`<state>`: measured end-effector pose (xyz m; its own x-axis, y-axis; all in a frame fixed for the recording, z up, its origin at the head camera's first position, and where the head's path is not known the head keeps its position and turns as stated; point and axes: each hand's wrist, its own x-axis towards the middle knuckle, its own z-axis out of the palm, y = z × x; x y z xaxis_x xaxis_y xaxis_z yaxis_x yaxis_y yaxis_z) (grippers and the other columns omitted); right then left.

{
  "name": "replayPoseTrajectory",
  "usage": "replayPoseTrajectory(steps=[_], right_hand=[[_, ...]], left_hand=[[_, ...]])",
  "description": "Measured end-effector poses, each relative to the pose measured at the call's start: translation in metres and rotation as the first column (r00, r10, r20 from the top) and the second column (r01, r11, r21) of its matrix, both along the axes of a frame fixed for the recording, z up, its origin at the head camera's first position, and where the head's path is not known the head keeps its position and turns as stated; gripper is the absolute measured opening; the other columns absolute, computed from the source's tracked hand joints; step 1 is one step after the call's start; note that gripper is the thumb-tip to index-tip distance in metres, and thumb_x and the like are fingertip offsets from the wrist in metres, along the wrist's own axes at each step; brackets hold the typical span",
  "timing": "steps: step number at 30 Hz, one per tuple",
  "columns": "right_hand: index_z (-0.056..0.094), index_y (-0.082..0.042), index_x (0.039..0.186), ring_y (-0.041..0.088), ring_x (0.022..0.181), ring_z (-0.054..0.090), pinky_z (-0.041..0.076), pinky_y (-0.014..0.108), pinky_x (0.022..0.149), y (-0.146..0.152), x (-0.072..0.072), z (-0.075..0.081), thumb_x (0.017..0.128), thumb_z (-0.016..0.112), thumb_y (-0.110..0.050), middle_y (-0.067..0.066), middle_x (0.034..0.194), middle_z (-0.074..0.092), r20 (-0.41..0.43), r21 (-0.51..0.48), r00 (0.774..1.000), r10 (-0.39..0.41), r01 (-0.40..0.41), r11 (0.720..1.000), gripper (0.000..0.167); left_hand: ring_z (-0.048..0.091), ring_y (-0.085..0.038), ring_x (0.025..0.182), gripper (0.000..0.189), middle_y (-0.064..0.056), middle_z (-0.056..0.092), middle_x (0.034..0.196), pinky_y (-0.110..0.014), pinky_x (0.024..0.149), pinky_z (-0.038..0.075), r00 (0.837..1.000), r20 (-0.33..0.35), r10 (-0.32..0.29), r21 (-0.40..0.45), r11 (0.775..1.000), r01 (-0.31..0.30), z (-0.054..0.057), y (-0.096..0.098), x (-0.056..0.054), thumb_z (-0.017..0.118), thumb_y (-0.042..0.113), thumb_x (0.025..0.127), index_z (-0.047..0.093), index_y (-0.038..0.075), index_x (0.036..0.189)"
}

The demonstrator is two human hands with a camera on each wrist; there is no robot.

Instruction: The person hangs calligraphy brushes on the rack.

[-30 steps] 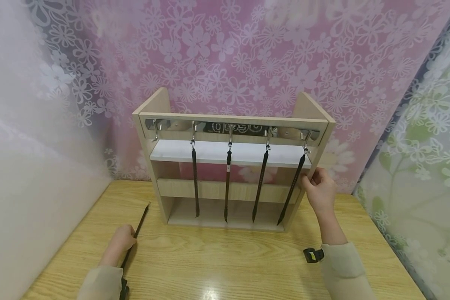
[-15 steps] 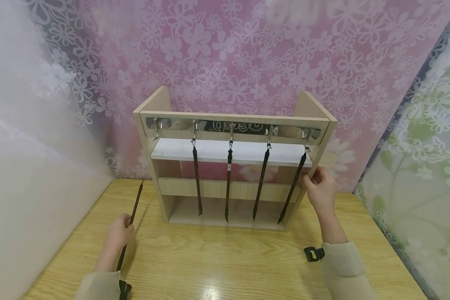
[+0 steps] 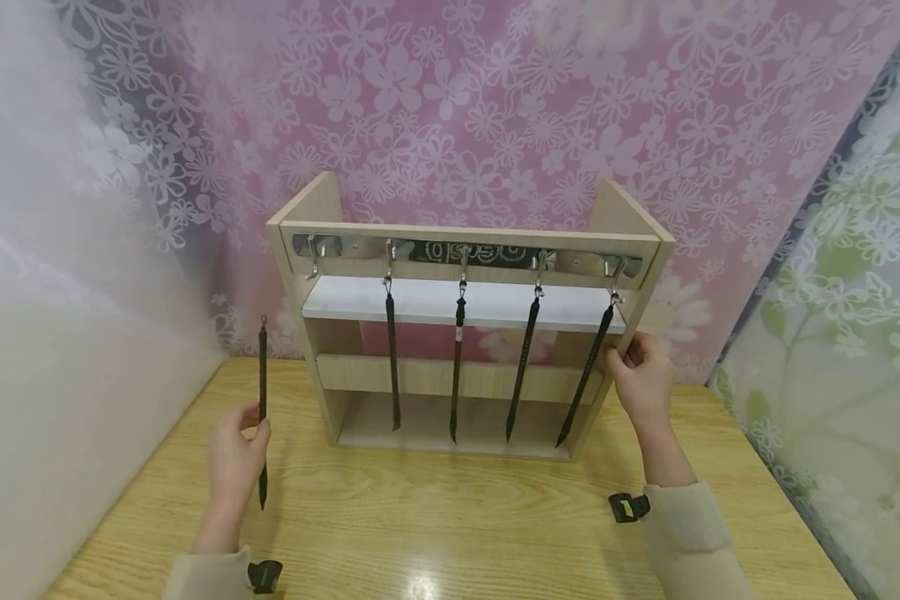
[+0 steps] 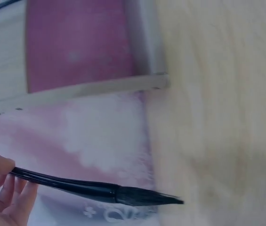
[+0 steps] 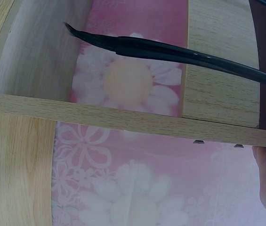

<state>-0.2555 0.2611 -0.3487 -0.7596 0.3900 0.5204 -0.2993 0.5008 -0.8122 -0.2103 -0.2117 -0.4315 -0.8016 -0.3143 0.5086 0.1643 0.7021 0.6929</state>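
In the head view my left hand (image 3: 236,458) holds a dark calligraphy brush (image 3: 263,367) by the middle of its handle, upright with the hanging loop on top and the tip down. The left wrist view shows its black bristles (image 4: 147,196) beyond the thumb and fingers. A wooden shelf rack (image 3: 420,379) stands to the right of this brush. My right hand (image 3: 643,379) pinches the rack's right side panel (image 5: 123,118), thumb inside and fingers outside. Several brushes hang from metal hooks on the rack, the rightmost brush (image 3: 588,367) close to my right hand.
The leftmost hook (image 3: 312,258) bears no brush. A white shelf board (image 3: 427,304) runs behind the hanging brushes. Under the rack lies a wood-grain table (image 3: 450,517). Pink flowered cloth (image 3: 465,108) covers the wall behind, and a pale wall (image 3: 82,333) bounds the left side.
My left hand has raised the brush from a slant low over the table to upright, its loop end moving up and left. My right hand has stayed on the side panel.
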Motion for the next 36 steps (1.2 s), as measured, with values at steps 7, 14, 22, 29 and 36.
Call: replayPoseTrajectory(steps=[7,14,22,29,36], right_hand=[[0.055,0.01,0.1,0.031,0.093,0.059,0.047,0.012,0.075,0.001,-0.002,-0.002,0.079,0.058,-0.002,0.026,0.097,0.059,-0.008,-0.003,1.0,-0.007,0.007,1.0,0.025],[0.055,0.011,0.099,0.033,0.091,0.059,0.047,0.01,0.073,0.001,-0.002,-0.002,0.078,0.058,0.0,0.022,0.092,0.06,-0.033,0.002,0.999,-0.015,0.016,1.0,0.023],[0.055,0.011,0.101,0.03,0.093,0.058,0.046,0.01,0.074,0.0,-0.001,0.0,0.079,0.057,0.0,0.027,0.097,0.058,-0.016,0.002,1.0,-0.003,0.003,1.0,0.024],[0.055,0.011,0.101,0.031,0.094,0.058,0.046,0.009,0.074,-0.001,-0.001,0.0,0.079,0.057,0.001,0.025,0.096,0.059,-0.012,-0.006,1.0,0.005,-0.005,1.0,0.024],[0.055,0.011,0.101,0.027,0.093,0.058,0.046,0.009,0.073,0.0,-0.002,0.0,0.079,0.057,0.001,0.026,0.098,0.058,-0.013,-0.005,1.0,0.004,-0.005,1.0,0.025]], left_hand=[[0.057,-0.029,0.08,0.022,-0.018,0.058,0.086,-0.003,0.058,0.043,0.987,-0.162,-0.001,0.048,0.999,0.009,0.016,0.016,0.006,0.061,-0.009,0.076,0.059,-0.009,0.098],[0.057,-0.028,0.076,0.022,-0.02,0.057,0.083,0.002,0.059,0.04,0.949,-0.308,-0.059,0.049,0.996,0.078,0.031,0.032,0.013,0.062,-0.015,0.071,0.059,-0.012,0.093],[0.057,-0.028,0.074,0.023,-0.018,0.057,0.082,-0.004,0.061,0.046,0.917,-0.383,-0.106,0.048,0.99,0.135,0.046,0.047,0.016,0.061,-0.018,0.069,0.06,-0.012,0.092],[0.057,-0.027,0.073,0.023,-0.019,0.057,0.079,-0.002,0.062,0.045,0.893,-0.425,-0.145,0.029,0.985,0.173,0.053,0.056,0.014,0.06,-0.019,0.069,0.061,-0.012,0.091],[0.056,-0.024,0.072,0.023,-0.017,0.058,0.079,-0.004,0.06,0.046,0.881,-0.448,-0.152,0.004,0.985,0.172,0.054,0.058,0.01,0.06,-0.019,0.069,0.062,-0.011,0.091]])
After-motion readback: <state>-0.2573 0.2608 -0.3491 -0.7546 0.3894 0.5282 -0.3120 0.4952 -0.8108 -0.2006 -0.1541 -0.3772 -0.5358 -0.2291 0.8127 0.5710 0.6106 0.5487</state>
